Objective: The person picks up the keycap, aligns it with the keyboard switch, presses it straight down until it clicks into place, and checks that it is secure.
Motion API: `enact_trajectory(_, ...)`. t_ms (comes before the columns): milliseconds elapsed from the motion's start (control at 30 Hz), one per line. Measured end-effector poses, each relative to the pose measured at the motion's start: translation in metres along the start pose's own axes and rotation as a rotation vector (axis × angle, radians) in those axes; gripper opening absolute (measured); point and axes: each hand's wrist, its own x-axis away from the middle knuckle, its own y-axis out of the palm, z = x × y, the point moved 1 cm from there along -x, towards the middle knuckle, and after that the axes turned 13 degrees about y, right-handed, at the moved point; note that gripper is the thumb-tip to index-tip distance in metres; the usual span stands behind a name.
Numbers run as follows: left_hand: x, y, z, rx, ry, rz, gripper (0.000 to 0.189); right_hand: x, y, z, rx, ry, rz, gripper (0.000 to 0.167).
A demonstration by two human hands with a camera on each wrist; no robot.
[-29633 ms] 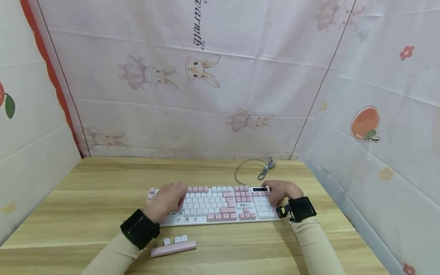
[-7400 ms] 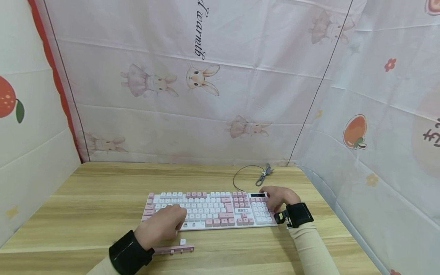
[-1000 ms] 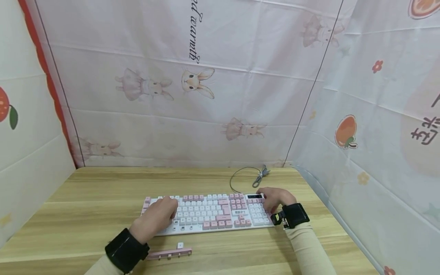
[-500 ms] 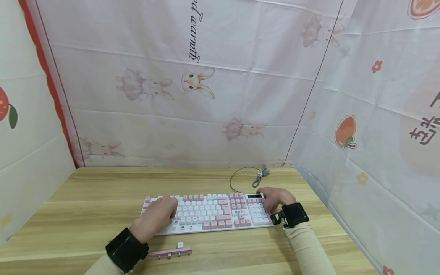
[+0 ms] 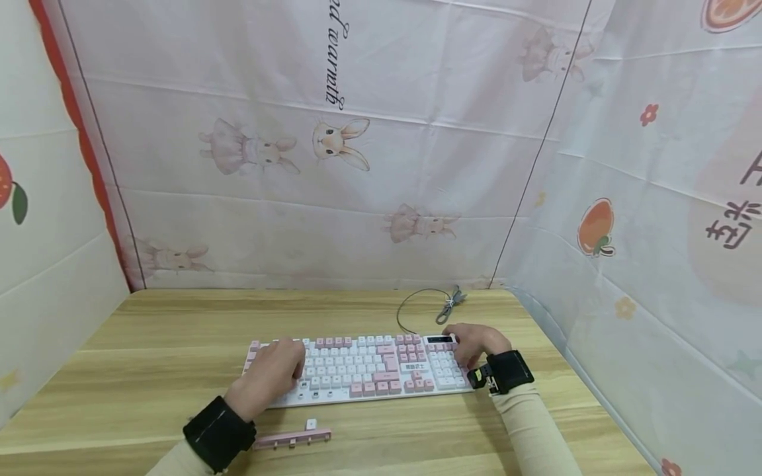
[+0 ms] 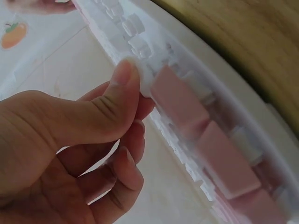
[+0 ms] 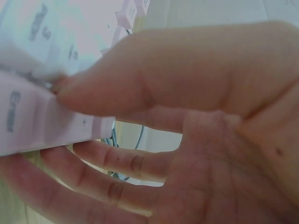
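A white and pink keyboard (image 5: pixel 342 370) lies on the wooden table. My left hand (image 5: pixel 270 373) is over its left part. In the left wrist view, thumb and forefinger pinch a small white keycap (image 6: pixel 146 85) at the keyboard, beside pink keycaps (image 6: pixel 180 100); its underside is hidden. Around the keyboard's right end my right hand (image 5: pixel 479 344) grips, the thumb on the number pad beside the pink Enter key (image 7: pixel 18 114) and the other fingers along the outer edge. Bare switches (image 5: pixel 315 395) show along the front row.
In front of the keyboard lies a long pink space bar (image 5: pixel 292 439), stems showing, with one white keycap (image 5: pixel 311 424) just behind it. A tied grey cable (image 5: pixel 450 307) runs from the keyboard's back. Printed cloth walls (image 5: pixel 381 258) surround the table.
Loose white keycaps by the space bar have dropped from several to one, and the space bar has been turned over. My left hand moved from the front edge onto the keyboard's left; the right stayed.
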Motion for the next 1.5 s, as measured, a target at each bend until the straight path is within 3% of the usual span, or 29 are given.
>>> enact_trajectory(567, -0.0004, 0.0045, -0.0003, 0.001, -0.001, 0.023, 0.034, -0.0002, -0.0002, -0.0029, 0.034, 0.004, 0.011, 0.075)
enact_trajectory(900, -0.0001, 0.0065, 0.0002, -0.034, 0.065, 0.084, 0.037, -0.0022, -0.0017, -0.0001, 0.008, -0.012, 0.008, 0.073)
enact_trajectory(1033, 0.0011, 0.0092, -0.0011, -0.024, 0.089, 0.066, 0.038, -0.0016, 0.0025, 0.0021, 0.005, -0.020, 0.005, 0.071)
enact_trajectory(1267, 0.0031, 0.0072, -0.0072, 0.077, 0.100, 0.022, 0.039, -0.0011, 0.0065, 0.0050, -0.011, -0.020, 0.011, 0.070)
enact_trajectory(1500, 0.0024, 0.0015, -0.0029, 0.045, 0.064, 0.012, 0.036, -0.0025, 0.0025, 0.0029, 0.002, -0.024, 0.021, 0.070)
